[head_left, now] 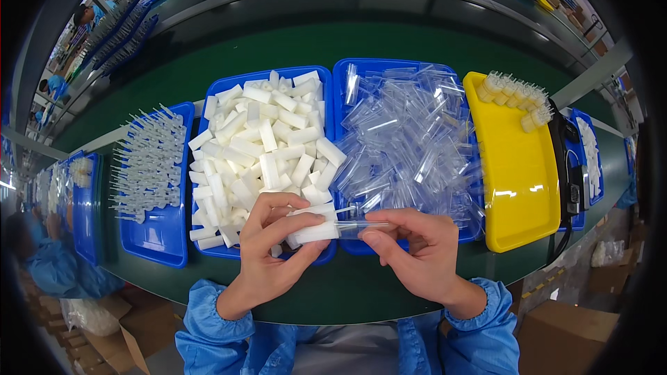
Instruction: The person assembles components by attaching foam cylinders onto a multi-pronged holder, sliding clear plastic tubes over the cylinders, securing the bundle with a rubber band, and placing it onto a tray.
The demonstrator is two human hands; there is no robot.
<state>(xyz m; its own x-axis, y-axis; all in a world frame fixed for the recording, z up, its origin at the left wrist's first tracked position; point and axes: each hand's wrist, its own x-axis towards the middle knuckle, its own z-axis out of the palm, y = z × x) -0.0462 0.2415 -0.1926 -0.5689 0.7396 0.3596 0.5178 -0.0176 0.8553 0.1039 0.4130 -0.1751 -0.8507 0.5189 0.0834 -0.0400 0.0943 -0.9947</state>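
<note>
My left hand [274, 243] is closed around a white foam cylinder [314, 233], with its end pointing right. A second white piece with a thin pale tip [342, 211] shows just above it, by my index finger. Between thumb and index finger, my right hand [415, 246] pinches a clear plastic tube [354, 226]. The tube's left end meets the right end of the foam cylinder; whether it is inside cannot be told. Behind my left hand, white cylinders fill a blue tray [217, 85]. Beyond my right hand, loose clear tubes heap up in another blue tray [396, 64].
A yellow tray [520, 194] at right carries several tipped pieces [511, 92] along its far edge. At left, a blue tray [154, 239] holds rows of thin-tipped pieces [147, 167]. A black device [573, 191] stands beyond the yellow tray. A co-worker in blue [59, 264] sits at far left.
</note>
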